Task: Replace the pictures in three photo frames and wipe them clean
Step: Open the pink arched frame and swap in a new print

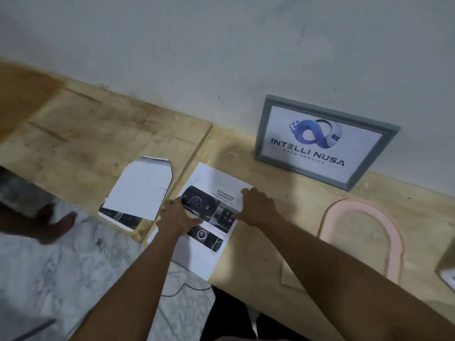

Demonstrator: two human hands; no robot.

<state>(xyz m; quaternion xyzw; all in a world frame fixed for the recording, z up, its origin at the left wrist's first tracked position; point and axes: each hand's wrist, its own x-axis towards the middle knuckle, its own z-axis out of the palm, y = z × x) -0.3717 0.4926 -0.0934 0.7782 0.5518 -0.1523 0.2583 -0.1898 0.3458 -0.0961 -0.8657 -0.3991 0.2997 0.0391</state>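
Head view: both arms reach forward, left hand [177, 216] pinching the printed sheet [209, 179], right hand [259, 206] pressing it, fingers relaxed.

One grey photo frame [261, 134], one pink oval ring [390, 230], right half. Two printed sheets, centre: cut sheet [142, 188], whole sheet [209, 175].

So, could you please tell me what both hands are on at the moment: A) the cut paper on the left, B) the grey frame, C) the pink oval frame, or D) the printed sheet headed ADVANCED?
D: the left hand and the right hand both lie on the printed sheet, while the grey frame leans untouched against the wall.
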